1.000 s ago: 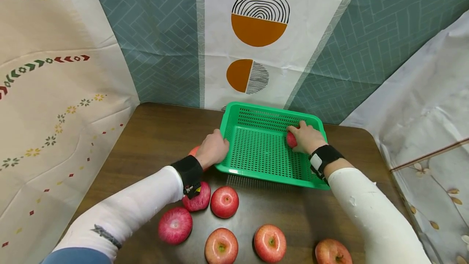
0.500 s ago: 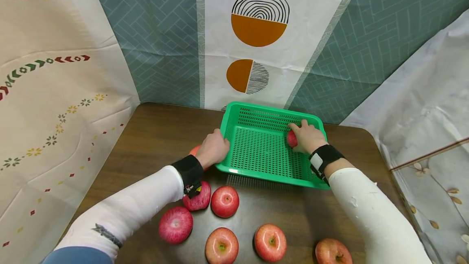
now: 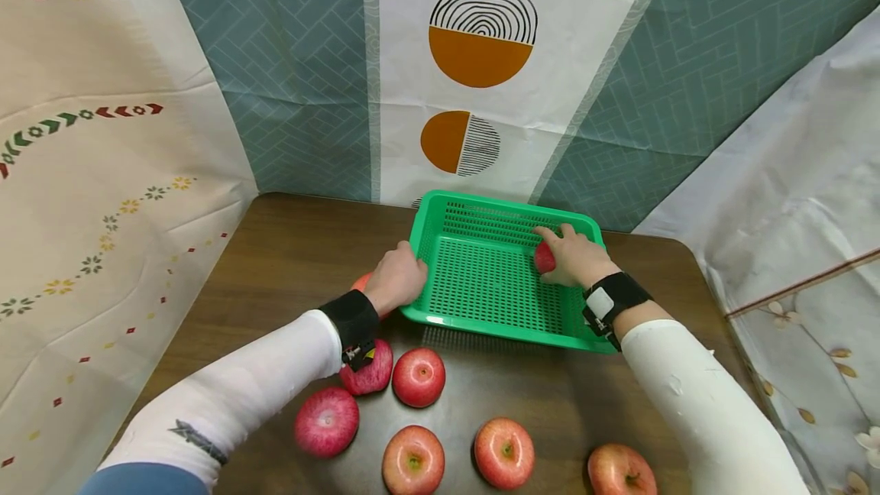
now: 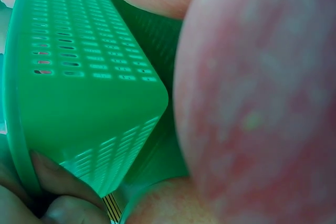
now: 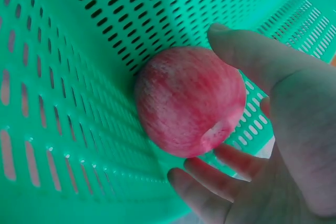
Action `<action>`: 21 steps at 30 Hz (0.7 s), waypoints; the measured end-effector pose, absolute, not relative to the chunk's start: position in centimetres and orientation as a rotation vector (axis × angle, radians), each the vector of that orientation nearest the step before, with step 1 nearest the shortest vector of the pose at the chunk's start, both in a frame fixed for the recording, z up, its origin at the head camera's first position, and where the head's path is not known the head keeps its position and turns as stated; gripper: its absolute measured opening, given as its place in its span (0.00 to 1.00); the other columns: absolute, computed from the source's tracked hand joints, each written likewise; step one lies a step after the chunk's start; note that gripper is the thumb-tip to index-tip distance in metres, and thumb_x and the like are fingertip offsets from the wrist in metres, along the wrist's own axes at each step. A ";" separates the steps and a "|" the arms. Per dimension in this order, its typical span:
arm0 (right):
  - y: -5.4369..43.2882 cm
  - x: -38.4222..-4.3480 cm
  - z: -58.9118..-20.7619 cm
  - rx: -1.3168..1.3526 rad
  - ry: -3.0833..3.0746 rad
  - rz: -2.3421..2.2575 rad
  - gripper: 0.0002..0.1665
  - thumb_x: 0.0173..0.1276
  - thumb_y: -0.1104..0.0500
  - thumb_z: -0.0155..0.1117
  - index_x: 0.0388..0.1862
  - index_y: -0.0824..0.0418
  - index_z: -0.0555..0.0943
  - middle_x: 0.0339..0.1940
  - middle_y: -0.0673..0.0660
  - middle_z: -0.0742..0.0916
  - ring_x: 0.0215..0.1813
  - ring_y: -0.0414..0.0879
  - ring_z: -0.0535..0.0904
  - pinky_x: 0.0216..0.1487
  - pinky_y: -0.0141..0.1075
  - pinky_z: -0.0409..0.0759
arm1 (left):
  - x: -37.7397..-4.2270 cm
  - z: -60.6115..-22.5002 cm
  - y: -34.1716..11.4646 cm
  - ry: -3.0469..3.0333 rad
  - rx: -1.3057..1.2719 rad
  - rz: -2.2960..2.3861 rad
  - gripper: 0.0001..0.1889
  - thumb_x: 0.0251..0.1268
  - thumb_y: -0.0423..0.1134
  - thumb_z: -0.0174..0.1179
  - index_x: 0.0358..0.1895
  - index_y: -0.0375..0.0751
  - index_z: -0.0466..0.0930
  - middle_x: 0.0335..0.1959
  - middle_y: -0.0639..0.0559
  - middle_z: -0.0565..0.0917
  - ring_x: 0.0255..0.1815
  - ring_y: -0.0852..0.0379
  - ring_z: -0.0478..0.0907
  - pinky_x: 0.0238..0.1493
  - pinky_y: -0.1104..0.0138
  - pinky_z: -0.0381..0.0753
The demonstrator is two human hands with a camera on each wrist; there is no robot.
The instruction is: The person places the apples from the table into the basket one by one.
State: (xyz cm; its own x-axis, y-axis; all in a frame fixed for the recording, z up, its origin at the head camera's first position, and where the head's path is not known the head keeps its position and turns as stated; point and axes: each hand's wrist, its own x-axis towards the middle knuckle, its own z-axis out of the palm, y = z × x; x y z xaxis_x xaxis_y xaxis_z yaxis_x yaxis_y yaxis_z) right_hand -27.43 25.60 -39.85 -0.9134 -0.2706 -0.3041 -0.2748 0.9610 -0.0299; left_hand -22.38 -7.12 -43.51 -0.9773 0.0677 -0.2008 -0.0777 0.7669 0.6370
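Note:
My left hand (image 3: 399,277) grips the left rim of a green slotted plastic basket (image 3: 498,336); in the left wrist view its fingers (image 4: 58,174) curl over that rim. Inside the basket's right end, a red apple (image 5: 189,100) rests in the corner. Around it is my right hand (image 3: 577,257), thumb and fingers spread loosely. In the right wrist view the thumb (image 5: 252,51) lies over the apple's edge and the fingertips sit just below it. Partly hidden behind the left hand, another apple (image 3: 360,282) stands beside the basket.
Several more apples lie on the dark wooden table (image 3: 309,235): a deep red apple (image 3: 327,422), a red apple (image 3: 418,377), paler ones nearer the front, and an apple (image 3: 621,470) by the right forearm. Patterned cloth (image 3: 302,59) hangs behind the table.
The right hand's fingers have spread and lifted a little off the apple in the basket. The whole head view has shifted slightly. My left hand keeps its hold on the rim.

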 end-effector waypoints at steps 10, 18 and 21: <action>26.5 -25.7 -38.5 -0.460 2.790 -0.157 0.51 0.76 0.46 0.71 0.89 0.53 0.55 0.83 0.76 0.56 0.77 0.81 0.61 0.57 0.71 0.79 | -22.6 -44.0 -7.3 2.756 0.031 1.017 0.23 0.83 0.41 0.47 0.65 0.23 0.66 0.38 0.37 0.79 0.40 0.43 0.84 0.44 0.54 0.84; 27.7 -23.9 -37.4 -0.533 2.821 -0.306 0.48 0.77 0.48 0.70 0.87 0.54 0.59 0.85 0.74 0.52 0.80 0.79 0.57 0.64 0.70 0.75 | -22.3 -43.4 -7.4 2.740 0.030 1.005 0.23 0.84 0.43 0.46 0.66 0.24 0.66 0.36 0.39 0.79 0.36 0.44 0.83 0.42 0.55 0.83; 28.0 -22.7 -37.1 -0.563 2.826 -0.346 0.47 0.77 0.48 0.71 0.86 0.56 0.60 0.86 0.74 0.51 0.80 0.79 0.56 0.65 0.71 0.73 | -22.3 -43.4 -7.4 2.730 0.040 1.011 0.23 0.85 0.43 0.46 0.66 0.23 0.66 0.35 0.39 0.79 0.34 0.45 0.83 0.40 0.55 0.83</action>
